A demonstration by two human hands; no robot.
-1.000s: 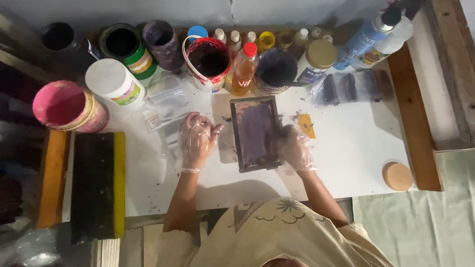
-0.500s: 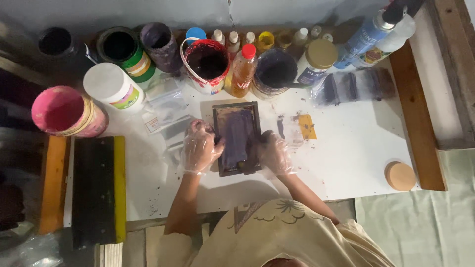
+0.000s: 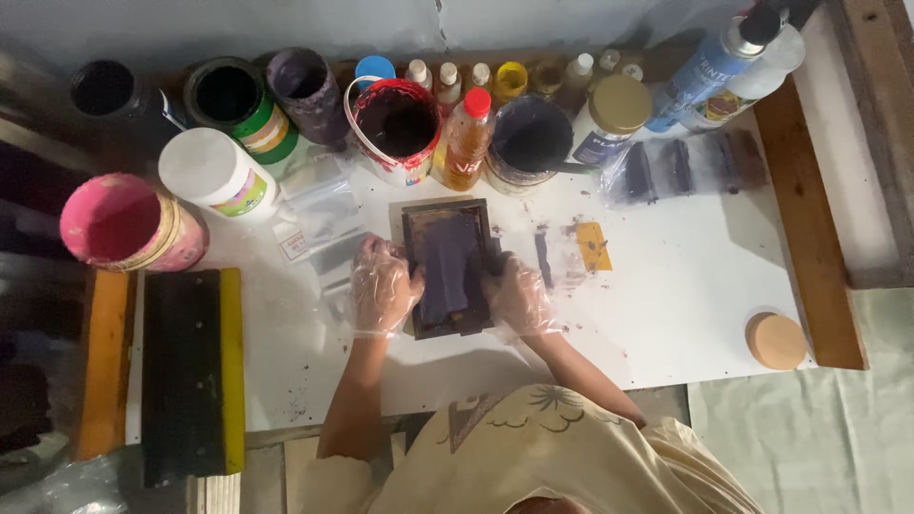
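Note:
A small dark rectangular frame [image 3: 447,217] with purple ink on its mesh lies flat on the white table [image 3: 685,295]. My left hand [image 3: 383,287], in a clear plastic glove, presses down on the frame's left edge. My right hand [image 3: 515,293], also gloved, grips the frame's right edge. A dark purple strip [image 3: 444,271] runs down the middle of the frame, between my two hands.
Paint tubs, jars and bottles line the table's back edge: a red-rimmed white bucket [image 3: 397,119], an orange bottle [image 3: 466,138], a dark pot [image 3: 529,141], a pink tub [image 3: 129,224]. A yellow-edged black squeegee [image 3: 190,371] lies left. A round wooden lid [image 3: 776,340] sits right.
The frame has shifted left and a little toward the table's back, with both hands moving along on its two sides. My right hand now holds its right edge.

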